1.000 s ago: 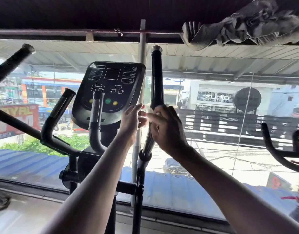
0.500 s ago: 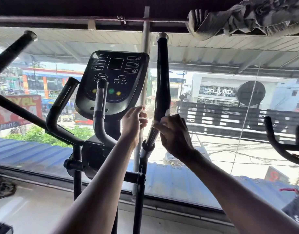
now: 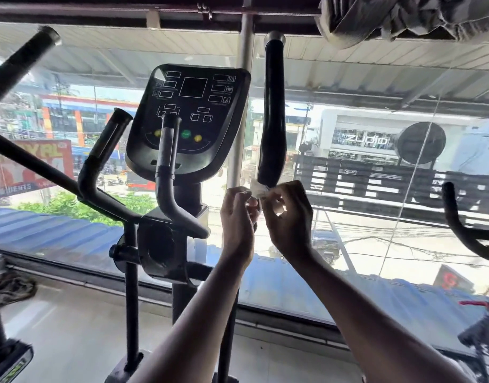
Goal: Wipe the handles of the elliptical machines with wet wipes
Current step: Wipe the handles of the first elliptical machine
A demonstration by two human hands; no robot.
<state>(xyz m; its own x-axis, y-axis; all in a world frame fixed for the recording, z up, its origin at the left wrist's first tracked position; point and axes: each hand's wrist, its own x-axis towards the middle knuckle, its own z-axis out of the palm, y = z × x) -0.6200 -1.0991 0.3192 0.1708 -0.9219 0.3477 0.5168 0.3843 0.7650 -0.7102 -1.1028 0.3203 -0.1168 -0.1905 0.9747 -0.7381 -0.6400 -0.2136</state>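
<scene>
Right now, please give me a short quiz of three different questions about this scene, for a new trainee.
1. True or false: both hands hold the white wet wipe just below the tall right handle.
2. What colour is the middle round button on the console? A) red B) green C) blue
3. Fill in: the left hand is on the ____ side of the right hand, nearest the console.

Key: 1 true; 2 B; 3 left.
</scene>
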